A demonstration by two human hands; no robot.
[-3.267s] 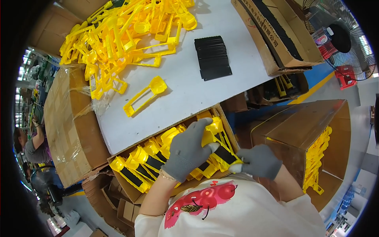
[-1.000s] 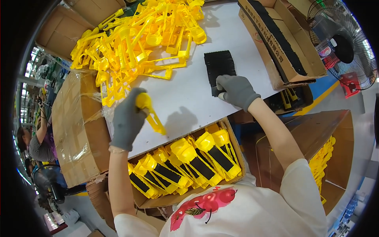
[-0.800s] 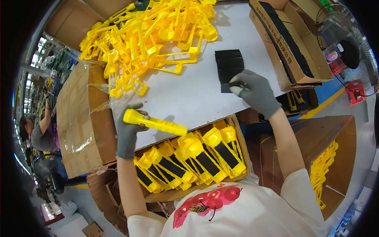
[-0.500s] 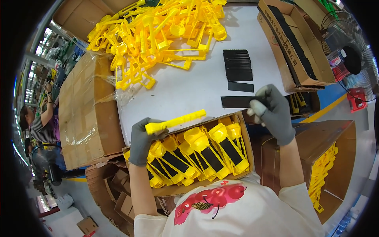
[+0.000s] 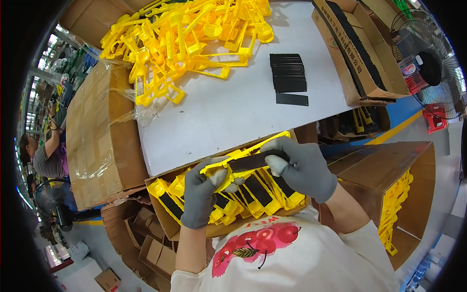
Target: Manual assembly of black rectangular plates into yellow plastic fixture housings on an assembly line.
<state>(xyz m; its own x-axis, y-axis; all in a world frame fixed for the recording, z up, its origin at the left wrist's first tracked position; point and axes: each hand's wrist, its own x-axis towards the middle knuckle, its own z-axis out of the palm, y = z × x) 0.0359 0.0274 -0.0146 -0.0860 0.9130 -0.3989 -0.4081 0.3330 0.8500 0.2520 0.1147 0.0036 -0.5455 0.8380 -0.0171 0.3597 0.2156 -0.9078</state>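
Both my hands wear grey gloves and meet above an open carton (image 5: 168, 228). My left hand (image 5: 200, 194) is closed around one end of a yellow plastic frame (image 5: 226, 168). Pinched in my right hand (image 5: 304, 168) is a flat black strip (image 5: 250, 161), which lies along the frame's opening; whether it is fully seated I cannot tell. The right fingers also reach the frame's far end. Below, the carton holds several yellow frames with black strips in them (image 5: 258, 191). On the white table (image 5: 194, 121), a fanned stack of black strips (image 5: 288, 73) lies beyond my right hand.
A heap of loose yellow frames (image 5: 189, 44) covers the table's far left. A long carton of black strips (image 5: 362, 58) stands far right, near a fan (image 5: 430, 68). Large cartons (image 5: 97, 136) flank me; the right one (image 5: 374, 170) holds yellow parts. Another person (image 5: 46, 151) is at far left.
My right hand has brought the black strip left and down to the yellow frame. My left hand has moved slightly right and turned the frame, whose opening now shows.
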